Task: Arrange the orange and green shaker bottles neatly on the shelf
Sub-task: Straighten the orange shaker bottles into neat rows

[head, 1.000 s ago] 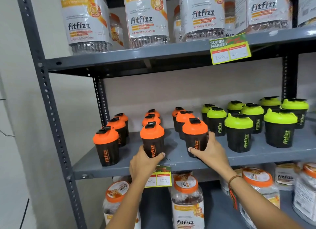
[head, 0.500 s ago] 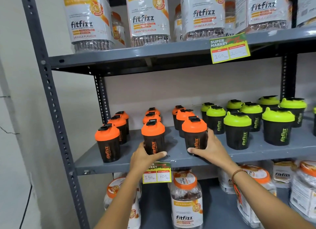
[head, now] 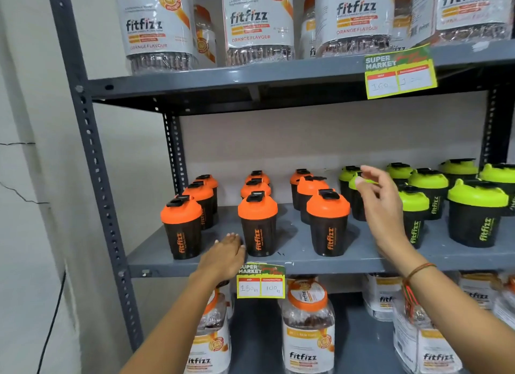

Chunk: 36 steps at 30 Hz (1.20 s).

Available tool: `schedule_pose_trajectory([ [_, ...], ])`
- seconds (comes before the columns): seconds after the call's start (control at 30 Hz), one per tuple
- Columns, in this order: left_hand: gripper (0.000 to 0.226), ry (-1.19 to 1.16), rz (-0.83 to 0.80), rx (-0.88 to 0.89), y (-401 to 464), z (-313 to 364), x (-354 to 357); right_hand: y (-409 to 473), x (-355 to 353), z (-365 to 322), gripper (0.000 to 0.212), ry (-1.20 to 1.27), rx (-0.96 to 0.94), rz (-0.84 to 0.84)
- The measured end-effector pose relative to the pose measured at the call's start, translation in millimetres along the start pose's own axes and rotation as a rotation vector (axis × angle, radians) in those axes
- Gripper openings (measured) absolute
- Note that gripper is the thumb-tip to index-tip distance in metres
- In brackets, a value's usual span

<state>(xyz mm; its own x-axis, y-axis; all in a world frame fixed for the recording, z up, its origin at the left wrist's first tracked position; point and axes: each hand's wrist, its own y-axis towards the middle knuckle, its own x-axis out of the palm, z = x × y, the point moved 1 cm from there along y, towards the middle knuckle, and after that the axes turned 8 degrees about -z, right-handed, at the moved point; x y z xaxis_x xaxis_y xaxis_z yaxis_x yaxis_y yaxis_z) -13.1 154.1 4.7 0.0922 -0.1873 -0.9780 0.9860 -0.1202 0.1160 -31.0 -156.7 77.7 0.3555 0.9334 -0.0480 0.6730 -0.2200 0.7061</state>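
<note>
orange shaker bottles stand in three tidy columns on the grey shelf, green shaker bottles looser at three o'clock. left hand rests flat and empty at the shelf's edge. right hand hovers open by the green ones, which seemingly still need straightening
</note>
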Motion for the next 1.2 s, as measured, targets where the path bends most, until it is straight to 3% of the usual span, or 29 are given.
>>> schedule_pose_trajectory([
  [0.1,0.054,0.052,-0.067,-0.014,12,-4,6,32,1,-15,0.031,0.044,-0.056,-0.009],
  [0.17,0.054,0.069,-0.083,-0.013,17,-7,8,62,8,-22,0.025,0.024,-0.051,-0.101],
  [0.3,0.061,0.149,-0.049,-0.016,20,-10,14,122,36,-19,0.024,-0.234,0.041,-0.460],
  [0.43,0.096,0.194,0.011,0.014,20,-13,19,153,66,2,0.044,-0.738,0.116,-0.873],
  [0.57,0.096,0.171,0.080,0.019,21,-15,21,164,82,17,0.062,-0.906,0.246,-1.093],
  [0.73,0.094,0.132,0.128,0.005,20,-14,22,173,83,33,0.061,-0.790,0.459,-1.139],
  [0.97,0.091,0.090,0.146,0.000,16,-10,17,173,87,32,0.061,-0.866,0.397,-1.063],
  [1.1,0.071,0.070,0.119,-0.009,13,-5,14,169,89,34,0.058,-0.868,0.370,-1.001],
  [1.2,0.069,0.084,0.100,-0.015,12,-4,13,164,89,33,0.058,-0.923,0.347,-0.953],
])
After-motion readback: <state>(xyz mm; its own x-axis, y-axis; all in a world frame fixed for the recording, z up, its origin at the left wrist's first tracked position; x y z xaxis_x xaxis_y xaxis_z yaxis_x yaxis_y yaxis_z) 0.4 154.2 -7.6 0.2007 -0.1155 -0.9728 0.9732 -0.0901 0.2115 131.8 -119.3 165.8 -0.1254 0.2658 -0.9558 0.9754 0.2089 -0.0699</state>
